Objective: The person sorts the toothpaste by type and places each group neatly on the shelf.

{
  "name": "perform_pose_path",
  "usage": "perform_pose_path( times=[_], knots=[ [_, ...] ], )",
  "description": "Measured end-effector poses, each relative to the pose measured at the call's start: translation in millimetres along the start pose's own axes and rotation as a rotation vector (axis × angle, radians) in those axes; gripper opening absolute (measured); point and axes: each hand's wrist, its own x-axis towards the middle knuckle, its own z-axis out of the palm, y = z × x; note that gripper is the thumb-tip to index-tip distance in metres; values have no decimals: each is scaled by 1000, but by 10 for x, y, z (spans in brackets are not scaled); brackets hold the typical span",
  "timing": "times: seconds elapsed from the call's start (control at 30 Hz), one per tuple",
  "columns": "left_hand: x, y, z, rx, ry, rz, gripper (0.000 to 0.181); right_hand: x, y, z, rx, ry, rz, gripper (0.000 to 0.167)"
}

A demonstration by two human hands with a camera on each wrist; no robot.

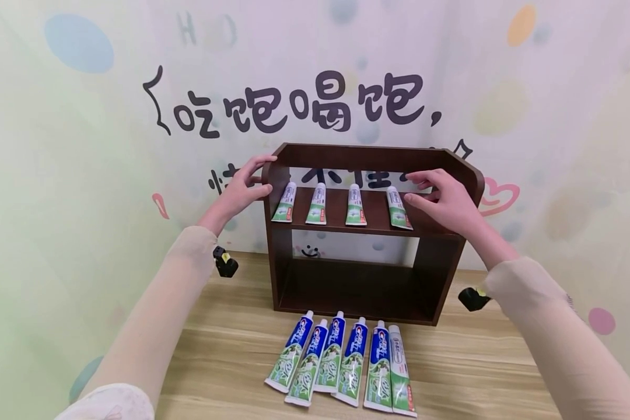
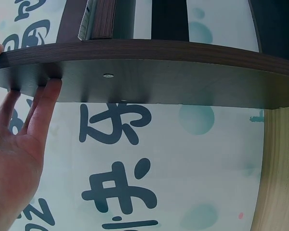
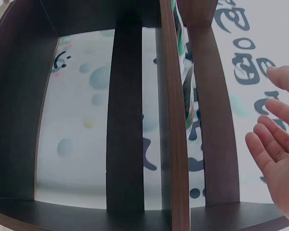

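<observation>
My left hand [image 1: 241, 189] holds the left side panel of a dark brown two-level wooden shelf [image 1: 367, 228]. In the left wrist view its fingers [image 2: 44, 110] touch the panel's outer face, and the thumb lies at the front edge. My right hand [image 1: 443, 198] hovers above the upper board's right end, fingers apart and nothing held. Just left of it lies a white-and-green toothpaste tube [image 1: 399, 209]. Three similar tubes lie spaced along that board: one toothpaste tube [image 1: 355, 205], another toothpaste tube [image 1: 318, 204], and the leftmost toothpaste tube [image 1: 285, 203].
In front of the shelf, several blue-and-green toothpaste tubes [image 1: 350, 364] lie on the wooden table [image 1: 226, 350], with one white-and-green toothpaste tube [image 1: 401, 373] at their right. A patterned wall cloth [image 1: 315, 52] with black writing hangs behind the shelf.
</observation>
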Motion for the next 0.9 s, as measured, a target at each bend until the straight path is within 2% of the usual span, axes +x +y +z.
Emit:
perform_pose_path(
  times=[0.5,0.67,0.9],
  knots=[
    [-10,4,1,12,2,1,58,-378,-174,-17,59,51,-78,46],
    [-10,6,0,16,2,2,59,-505,-197,6,69,79,-81,44],
    [-10,9,-1,17,3,7,58,-682,-178,79,77,118,-131,45]
  ],
)
